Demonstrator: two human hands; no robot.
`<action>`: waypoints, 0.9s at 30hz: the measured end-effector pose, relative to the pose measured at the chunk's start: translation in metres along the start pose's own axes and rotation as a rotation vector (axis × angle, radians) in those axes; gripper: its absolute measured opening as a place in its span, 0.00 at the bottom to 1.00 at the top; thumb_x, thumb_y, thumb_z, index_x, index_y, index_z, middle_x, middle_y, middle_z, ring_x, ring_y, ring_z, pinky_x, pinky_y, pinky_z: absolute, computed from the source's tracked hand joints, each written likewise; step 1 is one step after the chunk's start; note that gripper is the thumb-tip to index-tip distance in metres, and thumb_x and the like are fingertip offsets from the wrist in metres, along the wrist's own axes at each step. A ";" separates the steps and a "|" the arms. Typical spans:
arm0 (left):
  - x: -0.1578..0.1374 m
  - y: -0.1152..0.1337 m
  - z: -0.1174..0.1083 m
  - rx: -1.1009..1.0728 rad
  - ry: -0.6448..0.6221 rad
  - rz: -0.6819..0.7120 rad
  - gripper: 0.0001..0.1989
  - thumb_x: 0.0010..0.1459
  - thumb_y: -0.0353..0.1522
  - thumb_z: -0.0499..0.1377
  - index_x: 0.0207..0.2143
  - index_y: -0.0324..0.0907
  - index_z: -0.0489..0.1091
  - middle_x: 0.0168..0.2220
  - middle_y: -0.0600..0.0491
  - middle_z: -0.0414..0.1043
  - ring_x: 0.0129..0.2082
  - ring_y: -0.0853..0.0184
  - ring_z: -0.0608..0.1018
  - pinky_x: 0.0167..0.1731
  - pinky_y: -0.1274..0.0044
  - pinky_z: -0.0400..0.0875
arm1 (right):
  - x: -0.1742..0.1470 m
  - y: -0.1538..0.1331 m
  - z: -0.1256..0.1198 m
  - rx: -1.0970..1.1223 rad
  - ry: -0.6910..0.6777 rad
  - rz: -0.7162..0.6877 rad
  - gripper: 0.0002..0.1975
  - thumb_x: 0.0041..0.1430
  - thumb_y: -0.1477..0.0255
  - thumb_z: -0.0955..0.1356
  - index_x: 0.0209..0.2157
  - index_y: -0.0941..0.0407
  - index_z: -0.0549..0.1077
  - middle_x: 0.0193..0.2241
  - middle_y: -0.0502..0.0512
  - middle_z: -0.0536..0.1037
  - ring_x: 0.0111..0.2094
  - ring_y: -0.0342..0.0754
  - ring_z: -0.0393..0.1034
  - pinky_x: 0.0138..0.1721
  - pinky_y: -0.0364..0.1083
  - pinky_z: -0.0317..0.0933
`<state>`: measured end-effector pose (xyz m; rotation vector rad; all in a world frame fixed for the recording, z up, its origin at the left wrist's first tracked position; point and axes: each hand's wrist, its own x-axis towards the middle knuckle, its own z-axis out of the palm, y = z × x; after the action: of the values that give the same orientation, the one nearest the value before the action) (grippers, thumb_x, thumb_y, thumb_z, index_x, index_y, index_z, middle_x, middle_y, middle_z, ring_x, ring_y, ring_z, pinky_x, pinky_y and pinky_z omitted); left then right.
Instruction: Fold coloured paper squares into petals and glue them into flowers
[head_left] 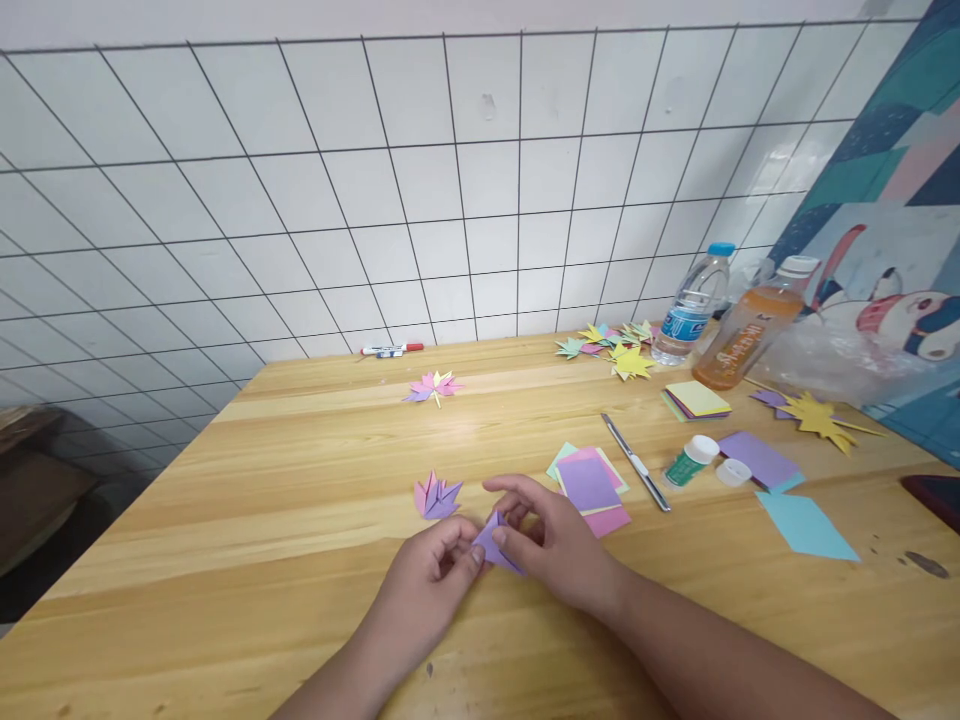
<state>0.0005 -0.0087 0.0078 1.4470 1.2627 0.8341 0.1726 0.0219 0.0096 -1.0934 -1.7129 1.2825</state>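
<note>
A small piece of folded purple paper (495,548) is held between both hands, low over the wooden table. My left hand (435,565) pinches its left corner between thumb and fingers. On the other side my right hand (551,540) grips the paper's upper right part, with the index finger raised above it. Just beyond the left hand lies a pink and purple folded paper piece (438,496). Close to the right hand is a loose stack of square paper sheets (591,484), purple on top.
Right of the sheets lie a utility knife (634,462), a glue bottle (691,460) and its cap (733,472). Two bottles, water (686,320) and orange drink (750,335), stand behind. Paper leaves (628,360), a pink leaf (435,386) and markers (391,350) lie toward the tiled wall.
</note>
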 end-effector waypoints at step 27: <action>0.000 -0.003 0.003 -0.057 0.188 0.017 0.20 0.51 0.29 0.55 0.48 0.45 0.61 0.28 0.57 0.68 0.24 0.70 0.70 0.26 0.79 0.65 | 0.000 0.002 0.006 -0.013 0.037 -0.030 0.05 0.51 0.78 0.65 0.31 0.55 0.67 0.25 0.47 0.70 0.28 0.40 0.66 0.27 0.38 0.60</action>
<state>0.0021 -0.0095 0.0047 1.3607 1.3562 1.0283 0.1678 0.0200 0.0065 -1.0887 -1.7064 1.2271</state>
